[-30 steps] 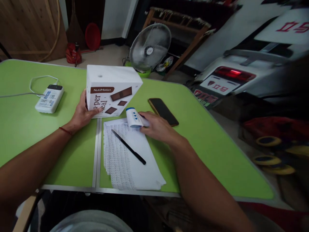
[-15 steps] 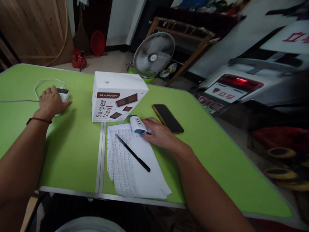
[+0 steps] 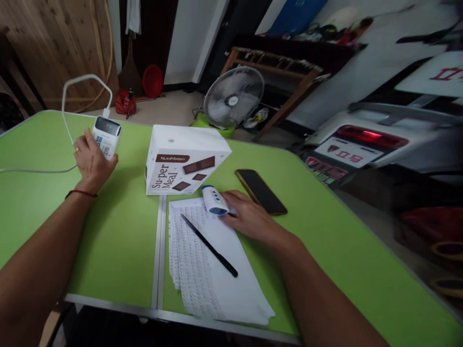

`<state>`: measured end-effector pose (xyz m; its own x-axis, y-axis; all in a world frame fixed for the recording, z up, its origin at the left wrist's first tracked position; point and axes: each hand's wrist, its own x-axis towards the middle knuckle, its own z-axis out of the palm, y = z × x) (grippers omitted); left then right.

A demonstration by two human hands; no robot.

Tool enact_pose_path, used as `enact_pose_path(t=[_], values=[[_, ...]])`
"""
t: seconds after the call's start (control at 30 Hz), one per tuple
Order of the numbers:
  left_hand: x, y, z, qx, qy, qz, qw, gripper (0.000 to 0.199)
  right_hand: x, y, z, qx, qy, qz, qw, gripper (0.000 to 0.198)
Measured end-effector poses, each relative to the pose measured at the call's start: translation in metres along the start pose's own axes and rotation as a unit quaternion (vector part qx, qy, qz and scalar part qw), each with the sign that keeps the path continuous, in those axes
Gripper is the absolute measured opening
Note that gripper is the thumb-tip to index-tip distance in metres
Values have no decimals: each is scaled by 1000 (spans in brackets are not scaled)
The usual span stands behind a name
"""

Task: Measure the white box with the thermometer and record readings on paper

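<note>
My left hand (image 3: 93, 156) is closed around a white power bank (image 3: 109, 137) with a dark display. The power bank is tilted up over the left side of the green table (image 3: 123, 241), and a white cable (image 3: 87, 77) is plugged into its top end. My right hand (image 3: 249, 217) grips a white-and-blue handheld device (image 3: 216, 200), shaped like an infrared thermometer, by its far-side handle. Its head rests over the top of the handwritten sheets (image 3: 231, 284). A black pen (image 3: 210, 246) lies across the sheets. Just beyond my right hand is a dark phone (image 3: 261, 192).
A white NutriMotion box (image 3: 188, 161) stands between my hands, near the metal table seam (image 3: 158, 255). Past the far edge are a fan (image 3: 234, 96) and a red basin (image 3: 152, 81). A white scooter (image 3: 365, 135) stands to the right.
My left hand has raised and tilted the power bank, so its display now faces me and the cable arches higher. My right hand keeps hold of the handheld device. The whole view has shifted slightly.
</note>
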<state>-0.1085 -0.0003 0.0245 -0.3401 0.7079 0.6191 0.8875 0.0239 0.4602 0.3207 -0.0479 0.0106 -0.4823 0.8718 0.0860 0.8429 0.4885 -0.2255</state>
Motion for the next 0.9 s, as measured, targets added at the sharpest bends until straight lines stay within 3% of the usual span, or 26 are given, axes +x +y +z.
enact_pose_path(t=[0.23,0.6,0.9], values=[[-7,30,-15,-26,-10,11,1000,100,1,-2,0,-7,-12,14,1000,39],[-10,35,-16,-37,17,24,999,96,1,2,2,-10,-5,7,1000,38],[-9,37,-18,-44,-3,22,999,97,0,6,5,-7,15,-11,1000,41]])
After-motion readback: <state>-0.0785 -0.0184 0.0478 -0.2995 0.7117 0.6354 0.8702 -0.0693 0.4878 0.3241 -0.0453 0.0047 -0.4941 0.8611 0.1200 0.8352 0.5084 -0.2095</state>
